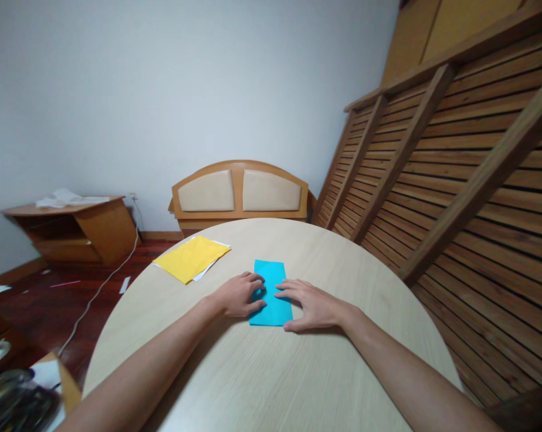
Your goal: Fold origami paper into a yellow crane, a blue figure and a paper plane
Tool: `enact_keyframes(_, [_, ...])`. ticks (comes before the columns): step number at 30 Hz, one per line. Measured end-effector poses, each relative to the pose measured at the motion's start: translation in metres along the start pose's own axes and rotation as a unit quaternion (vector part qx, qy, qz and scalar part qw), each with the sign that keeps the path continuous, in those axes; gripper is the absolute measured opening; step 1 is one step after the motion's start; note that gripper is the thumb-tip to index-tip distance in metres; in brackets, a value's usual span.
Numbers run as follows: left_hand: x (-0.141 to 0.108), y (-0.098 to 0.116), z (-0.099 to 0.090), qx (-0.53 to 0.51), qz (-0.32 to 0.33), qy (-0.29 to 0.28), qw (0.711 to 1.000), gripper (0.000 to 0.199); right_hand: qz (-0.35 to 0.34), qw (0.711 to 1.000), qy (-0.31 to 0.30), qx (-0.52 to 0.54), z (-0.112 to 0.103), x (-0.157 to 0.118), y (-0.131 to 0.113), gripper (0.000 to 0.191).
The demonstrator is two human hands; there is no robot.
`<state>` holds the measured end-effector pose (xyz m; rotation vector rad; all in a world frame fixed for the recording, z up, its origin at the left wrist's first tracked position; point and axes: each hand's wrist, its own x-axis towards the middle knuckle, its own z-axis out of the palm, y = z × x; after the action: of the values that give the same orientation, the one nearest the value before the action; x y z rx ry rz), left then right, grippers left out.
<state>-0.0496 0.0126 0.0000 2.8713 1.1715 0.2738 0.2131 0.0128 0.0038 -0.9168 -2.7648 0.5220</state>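
Observation:
A bright blue sheet of paper [272, 306], shaped as an upright rectangle and seemingly folded, lies flat on the round pale wooden table [271, 384]. My left hand [241, 295] rests on its left edge, the fingers apart and slightly curled over the paper. From the other side my right hand [313, 306] touches the right edge, with fingertips on the paper and the thumb stretched to its lower right corner. Neither hand grips the sheet. Farther off to the left sits a stack of yellow paper [192, 258] with white sheets showing beneath.
A wooden headboard [239, 192] with two cream panels stands behind the table. Slatted wooden boards [433, 162] lean along the right. At left are a low cabinet [82, 234] with white paper on top, a cable [91, 294] across the floor and a cluttered box [66, 384].

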Motion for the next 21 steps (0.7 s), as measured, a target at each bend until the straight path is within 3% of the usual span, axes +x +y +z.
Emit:
enact_keyframes(10, [-0.002,0.0,-0.012,-0.04,0.015,-0.022,0.999,0.057,-0.005,1.0,0.022,0.01,0.001,0.0,0.003,0.073])
enact_keyframes(17, [0.0,0.013,-0.014,-0.034,0.019,-0.045,0.998,0.075,0.012,0.999,0.031,-0.001,-0.001,-0.001,0.006,0.074])
enact_keyframes(21, [0.001,0.018,-0.009,-0.026,0.014,-0.043,0.999,0.068,0.018,0.999,0.032,-0.003,0.0,-0.001,0.008,0.073])
